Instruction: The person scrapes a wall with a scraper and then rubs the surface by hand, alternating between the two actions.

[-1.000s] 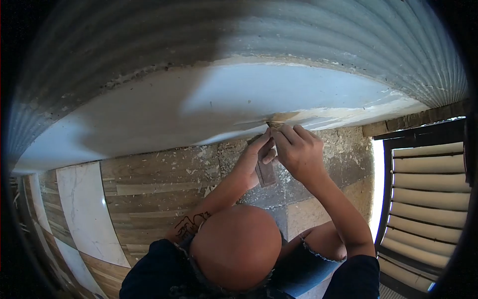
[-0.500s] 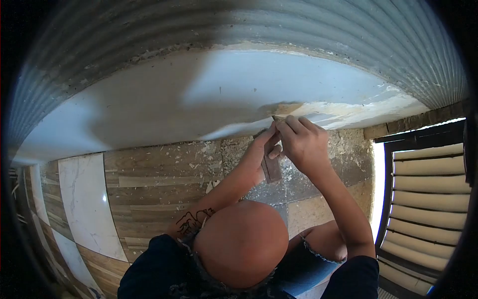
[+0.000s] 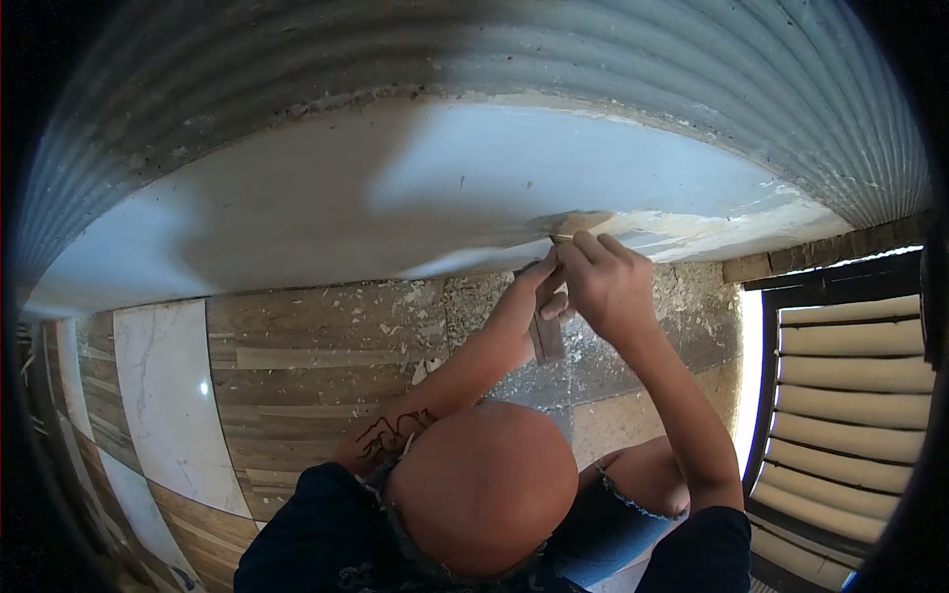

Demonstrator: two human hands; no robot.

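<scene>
Gripped block (image 3: 548, 342) in curled left hand (image 3: 525, 299); perhaps scraped wall (image 3: 425, 198) with thin blade (image 3: 559, 237) pinched in right hand (image 3: 610, 285); needed steady pressure.

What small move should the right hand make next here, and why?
Probably ease the thin blade-like piece in the right hand toward the edge of the tan patch: its tip sits just below that patch, and paler wall borders it. Whether the tip touches is hard to tell.
</scene>
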